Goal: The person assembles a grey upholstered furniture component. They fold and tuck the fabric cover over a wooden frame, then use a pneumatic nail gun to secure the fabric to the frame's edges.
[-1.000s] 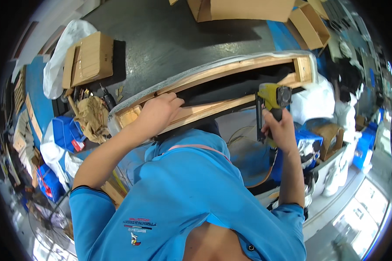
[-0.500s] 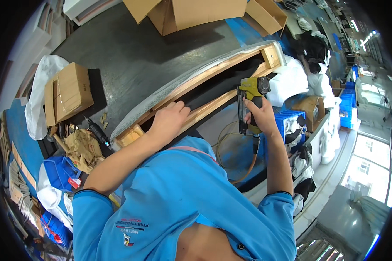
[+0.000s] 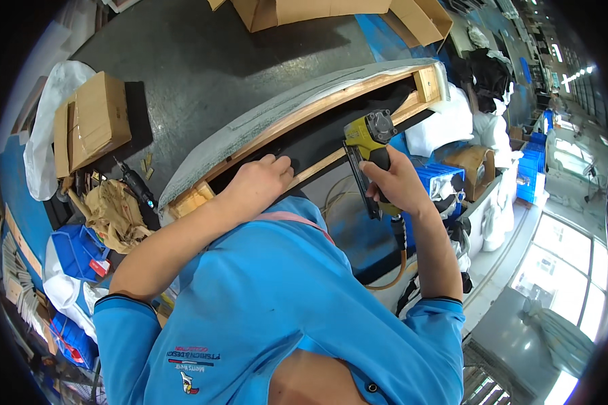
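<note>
A long wooden frame (image 3: 317,167) lies across in front of my body, with grey padded fabric (image 3: 236,138) over its far side and black cloth (image 3: 294,150) inside it. My left hand (image 3: 260,182) is closed over the frame's near rail, fingers curled; the fingertips are partly hidden. In my right hand (image 3: 398,182) is a yellow and black air staple gun (image 3: 369,133), gripped by its handle. Its head is tilted over the right part of the near rail. I cannot tell whether its nose touches the wood. An orange-brown air hose (image 3: 400,268) hangs from the handle.
A cardboard box (image 3: 94,125), a black power drill (image 3: 135,183) and crumpled brown paper (image 3: 115,212) lie at left. Blue bins (image 3: 80,253) stand nearby. Larger open cartons (image 3: 317,10) are at the far edge. White padding (image 3: 446,125) and a blue crate (image 3: 439,177) sit at right.
The staple gun has moved left and tilted over with my right hand. More of the grey fabric shows along the frame's far side. My left hand keeps its place on the near rail.
</note>
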Available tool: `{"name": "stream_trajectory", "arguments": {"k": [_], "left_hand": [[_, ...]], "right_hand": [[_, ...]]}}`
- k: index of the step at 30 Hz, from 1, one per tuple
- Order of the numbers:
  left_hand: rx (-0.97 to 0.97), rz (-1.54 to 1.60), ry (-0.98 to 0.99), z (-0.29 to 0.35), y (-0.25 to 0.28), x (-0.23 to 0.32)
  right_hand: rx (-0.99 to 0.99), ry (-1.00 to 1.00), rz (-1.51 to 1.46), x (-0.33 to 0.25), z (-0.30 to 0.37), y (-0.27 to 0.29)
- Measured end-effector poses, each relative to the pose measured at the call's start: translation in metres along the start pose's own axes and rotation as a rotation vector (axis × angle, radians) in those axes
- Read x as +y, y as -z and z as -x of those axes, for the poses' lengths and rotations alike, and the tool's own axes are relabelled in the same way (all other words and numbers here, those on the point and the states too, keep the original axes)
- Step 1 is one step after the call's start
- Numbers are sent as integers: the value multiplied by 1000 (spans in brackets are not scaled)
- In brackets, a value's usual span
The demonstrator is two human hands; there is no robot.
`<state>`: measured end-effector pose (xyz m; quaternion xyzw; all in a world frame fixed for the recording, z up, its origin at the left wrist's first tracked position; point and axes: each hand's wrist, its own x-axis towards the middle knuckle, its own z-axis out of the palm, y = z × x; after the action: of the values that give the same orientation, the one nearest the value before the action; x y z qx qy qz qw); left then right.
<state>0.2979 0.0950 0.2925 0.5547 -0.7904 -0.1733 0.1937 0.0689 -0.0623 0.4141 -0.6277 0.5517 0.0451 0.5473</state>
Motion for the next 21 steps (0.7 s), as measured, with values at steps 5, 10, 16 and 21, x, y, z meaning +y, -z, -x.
{"name": "stream_trajectory", "arguments": {"k": [5, 10, 16, 21], "left_hand": [[11, 35, 16, -1, -2, -1], [-7, 34, 22, 3, -4, -1], [147, -31, 145, 11, 9, 6], [-312, -139, 362, 51, 30, -6]], "right_hand": [[-85, -16, -43, 7, 4, -17], [-117, -78, -94, -5, 18, -43], [-100, 65, 15, 2, 32, -71], [-113, -17, -79, 2, 27, -62]]}}
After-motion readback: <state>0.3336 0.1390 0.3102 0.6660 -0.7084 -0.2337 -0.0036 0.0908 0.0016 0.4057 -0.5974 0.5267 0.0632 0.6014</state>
